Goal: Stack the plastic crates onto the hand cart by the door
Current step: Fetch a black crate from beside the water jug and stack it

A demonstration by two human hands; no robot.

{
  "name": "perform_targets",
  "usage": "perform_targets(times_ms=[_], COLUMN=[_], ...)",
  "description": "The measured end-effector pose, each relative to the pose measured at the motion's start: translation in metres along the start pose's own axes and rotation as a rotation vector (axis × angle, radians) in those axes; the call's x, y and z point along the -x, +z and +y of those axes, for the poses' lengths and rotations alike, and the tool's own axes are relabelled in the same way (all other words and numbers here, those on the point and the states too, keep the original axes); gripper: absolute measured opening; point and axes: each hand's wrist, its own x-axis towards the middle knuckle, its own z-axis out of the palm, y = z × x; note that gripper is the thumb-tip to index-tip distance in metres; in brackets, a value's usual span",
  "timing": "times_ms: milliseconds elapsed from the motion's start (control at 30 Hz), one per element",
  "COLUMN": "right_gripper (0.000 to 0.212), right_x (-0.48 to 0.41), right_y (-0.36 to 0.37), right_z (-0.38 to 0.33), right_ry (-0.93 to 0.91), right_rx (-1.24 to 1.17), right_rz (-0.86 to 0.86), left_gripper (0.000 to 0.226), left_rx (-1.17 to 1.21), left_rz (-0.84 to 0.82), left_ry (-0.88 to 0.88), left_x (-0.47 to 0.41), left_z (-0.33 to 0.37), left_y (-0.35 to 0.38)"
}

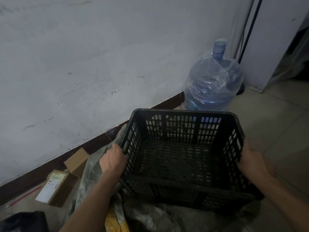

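A black plastic crate [184,158] with slotted walls fills the lower middle of the head view, empty and tilted slightly toward me. My left hand [113,159] grips its left wall near the rim. My right hand [254,160] grips the right wall, fingers hooked through the slots. The crate is over a crumpled greenish plastic sheet [150,215]. No hand cart or door is in view.
A large blue water jug [212,82] wrapped in clear plastic stands against the white wall behind the crate. Cardboard boxes [58,188] lie on the floor at left by the dark baseboard. A black pole [250,29] leans at upper right. Tiled floor spreads to the right.
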Motion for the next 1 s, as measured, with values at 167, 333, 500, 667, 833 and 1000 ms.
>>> perform_targets(times_ms=[167,333,500,667,833,1000], right_gripper=[0.056,0.025,0.028,0.021,0.02,0.023], right_x=[-0.017,-0.008,0.016,0.046,0.084,0.123], right_y=[-0.052,-0.167,-0.295,-0.418,-0.535,-0.647], right_z=[-0.024,-0.062,-0.088,-0.113,-0.135,-0.162], right_ry=[-0.064,-0.067,-0.058,-0.021,-0.028,0.027], right_rx=[-0.102,-0.115,-0.083,-0.058,-0.03,0.009], right_rz=[0.012,-0.037,-0.067,-0.123,-0.078,-0.05], left_gripper=[0.028,0.028,0.008,0.005,0.005,0.019], left_rx=[-0.016,-0.004,0.003,0.0,0.018,0.033], left_rz=[-0.039,-0.015,-0.008,0.012,0.017,0.021], left_ry=[-0.04,-0.032,-0.06,-0.066,-0.084,-0.098], left_x=[0.003,0.01,0.019,0.03,0.046,0.056], left_z=[0.003,0.005,0.023,0.037,0.05,0.057], left_y=[-0.068,-0.188,-0.326,-0.442,-0.554,-0.679])
